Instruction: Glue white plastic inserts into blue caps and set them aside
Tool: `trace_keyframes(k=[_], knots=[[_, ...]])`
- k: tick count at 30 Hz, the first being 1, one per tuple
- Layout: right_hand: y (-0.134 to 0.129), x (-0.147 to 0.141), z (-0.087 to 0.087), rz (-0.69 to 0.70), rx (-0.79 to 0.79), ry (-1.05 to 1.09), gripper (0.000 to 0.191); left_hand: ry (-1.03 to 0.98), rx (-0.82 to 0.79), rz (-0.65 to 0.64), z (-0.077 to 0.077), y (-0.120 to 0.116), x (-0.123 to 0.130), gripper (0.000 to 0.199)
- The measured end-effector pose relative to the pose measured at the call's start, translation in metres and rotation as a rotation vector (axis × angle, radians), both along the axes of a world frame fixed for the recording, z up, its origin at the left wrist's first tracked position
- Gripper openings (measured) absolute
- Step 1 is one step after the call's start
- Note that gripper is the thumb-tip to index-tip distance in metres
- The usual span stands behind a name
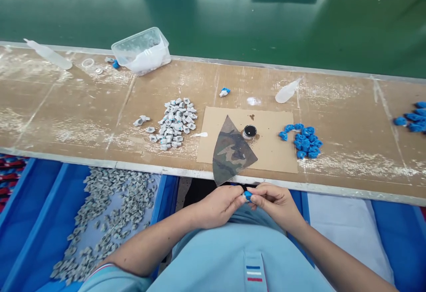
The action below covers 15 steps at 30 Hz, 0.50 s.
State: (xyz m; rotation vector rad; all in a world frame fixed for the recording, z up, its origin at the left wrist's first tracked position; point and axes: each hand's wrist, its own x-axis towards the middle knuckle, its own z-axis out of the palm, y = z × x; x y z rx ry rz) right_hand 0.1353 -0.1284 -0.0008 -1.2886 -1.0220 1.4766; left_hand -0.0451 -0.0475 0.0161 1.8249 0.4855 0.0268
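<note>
Between my two hands, just in front of my body and below the table edge, is a small blue piece (247, 195). My left hand (221, 205) pinches it from one side with thumb and finger. From the other side, the fingertips of my right hand (274, 203) close on it too. Beyond the hands, a camouflage cloth piece (233, 150) lies on a cardboard sheet (279, 163), its lower tip over the table edge. A small cup of dark liquid (250, 132) stands on the sheet. Several blue pieces (308, 142) are heaped to its right, and small grey-white parts (178, 121) to its left.
Along the back of the table are a clear plastic tub (143, 54), a squeeze bottle (49, 54) and a translucent scoop-like piece (288, 91). A blue bin (36, 212) at lower left holds many grey parts (113, 207). More blue pieces (416, 119) lie far right.
</note>
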Motion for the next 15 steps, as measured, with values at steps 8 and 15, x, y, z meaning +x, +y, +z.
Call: trace_keyframes(k=[8,15], knots=[[0.006,0.002,0.007,0.19,0.002,-0.316,0.032,0.091,-0.124,0.097,0.005,0.0,0.001,0.042],[0.008,0.003,0.002,0.368,0.414,-0.817,0.046,0.099,-0.155,0.117,0.004,-0.002,0.002,0.044]])
